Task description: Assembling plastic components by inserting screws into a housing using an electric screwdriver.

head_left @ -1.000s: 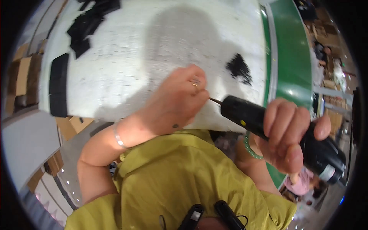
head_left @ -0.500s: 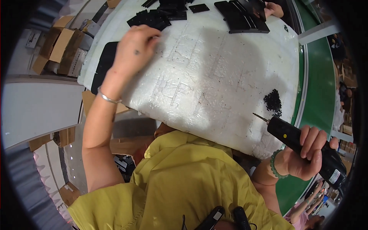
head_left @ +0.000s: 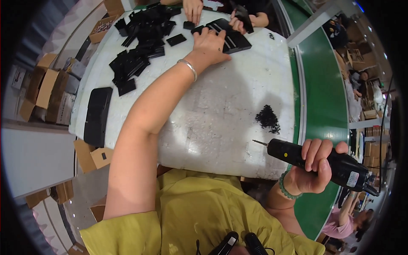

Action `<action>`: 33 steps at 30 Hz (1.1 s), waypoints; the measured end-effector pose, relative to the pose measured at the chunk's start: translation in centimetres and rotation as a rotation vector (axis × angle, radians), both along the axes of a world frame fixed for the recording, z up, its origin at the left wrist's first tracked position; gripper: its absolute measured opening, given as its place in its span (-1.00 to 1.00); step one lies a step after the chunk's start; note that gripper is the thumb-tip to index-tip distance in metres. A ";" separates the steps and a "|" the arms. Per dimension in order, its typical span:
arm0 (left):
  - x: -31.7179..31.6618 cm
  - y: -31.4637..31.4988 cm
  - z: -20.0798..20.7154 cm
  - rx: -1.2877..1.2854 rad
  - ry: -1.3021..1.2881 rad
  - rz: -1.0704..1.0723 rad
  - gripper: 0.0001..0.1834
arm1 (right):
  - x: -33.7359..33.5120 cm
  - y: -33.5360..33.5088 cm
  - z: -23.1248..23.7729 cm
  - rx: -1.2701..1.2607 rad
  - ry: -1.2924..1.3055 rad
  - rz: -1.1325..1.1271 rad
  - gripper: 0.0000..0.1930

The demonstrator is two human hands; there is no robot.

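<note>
My left hand [head_left: 208, 47] reaches across the table, fingers spread and thumb apart, over the near left edge of a black slotted panel [head_left: 238, 41]. The fingertips touch or nearly touch the panel; their exact contact is hidden. In my right hand [head_left: 316, 163], at the right, is a black corded electric screwdriver [head_left: 282, 151], its thin bit pointing left above the table. Beyond its tip lies a small heap of black screws [head_left: 267, 118].
Black plates [head_left: 146, 25] pile up at the far left of the white-covered table [head_left: 204, 136]. A long black panel [head_left: 97, 117] lies at its left edge. Across the table, a co-worker's hands [head_left: 193, 10] handle black parts. Cardboard boxes [head_left: 46, 89] stand left; a green surface [head_left: 321, 93] lies right.
My left hand has moved from the plates at the far left over to the slotted panel. My right hand still holds the screwdriver. The view has shifted, showing more of the far side.
</note>
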State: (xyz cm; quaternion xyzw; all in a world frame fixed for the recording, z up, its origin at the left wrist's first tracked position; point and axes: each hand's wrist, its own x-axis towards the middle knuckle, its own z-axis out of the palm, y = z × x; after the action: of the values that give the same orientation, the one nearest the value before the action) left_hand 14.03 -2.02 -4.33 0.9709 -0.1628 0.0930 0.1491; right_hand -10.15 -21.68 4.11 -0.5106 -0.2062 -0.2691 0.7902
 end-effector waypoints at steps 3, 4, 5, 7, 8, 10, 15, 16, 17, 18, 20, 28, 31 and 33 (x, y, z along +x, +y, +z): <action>-0.1 -0.5 0.0 0.098 -0.003 0.110 -0.21 | -0.5 -1.2 -0.1 -0.007 0.002 -0.049 -0.62; -0.6 0.3 -0.3 0.100 0.001 0.109 -0.21 | -0.6 -1.5 -0.2 -0.002 0.003 -0.059 -0.62; -1.4 1.4 -0.7 -0.044 -0.060 -0.015 -0.23 | -0.5 -1.7 -0.2 -0.007 -0.001 -0.052 -0.62; -4.0 3.2 -1.2 -0.282 -0.117 -0.208 -0.29 | -0.3 -2.0 -0.2 0.003 0.000 -0.053 -0.63; -6.4 4.2 -0.7 -0.372 -0.117 -0.273 -0.32 | 0.0 -2.1 -0.3 0.011 -0.011 -0.054 -0.63; -10.7 5.5 1.1 -0.365 0.098 -0.417 -0.31 | 0.2 -2.6 -0.6 0.017 -0.015 -0.061 -0.63; -19.3 7.4 0.8 -0.369 0.359 -0.468 -0.22 | 1.5 -2.0 -0.9 0.082 0.007 0.007 -0.63; -19.4 8.1 1.5 -0.356 0.364 -0.451 -0.22 | 1.8 -1.9 -1.0 0.088 0.015 0.031 -0.64; -19.4 8.7 2.3 -0.300 0.200 -0.414 -0.22 | 1.8 -2.0 -1.1 0.090 0.017 0.041 -0.64; -18.8 9.4 2.6 -0.246 0.038 -0.380 -0.23 | 1.9 -1.8 -1.3 0.097 0.023 0.045 -0.64; -16.9 12.9 2.7 -0.351 0.017 -0.147 -0.41 | 1.6 -1.7 -1.5 0.090 0.019 0.003 -0.64; -15.1 18.4 0.4 0.149 0.063 0.586 -0.64 | 0.2 -1.9 -1.2 0.085 0.024 -0.033 -0.64; -14.6 17.4 -0.1 0.014 -0.032 0.541 -0.62 | 0.2 -1.8 -1.2 0.062 0.035 -0.007 -0.64; -14.5 16.8 -0.3 -0.281 -0.081 0.493 -0.59 | 0.1 -2.1 -1.0 0.042 0.033 -0.013 -0.63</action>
State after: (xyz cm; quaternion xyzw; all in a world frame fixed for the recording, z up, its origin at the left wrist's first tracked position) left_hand -0.46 14.83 -4.59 0.9464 0.0867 0.1870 0.2486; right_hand -10.00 -23.74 3.07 -0.4997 -0.1839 -0.2701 0.8022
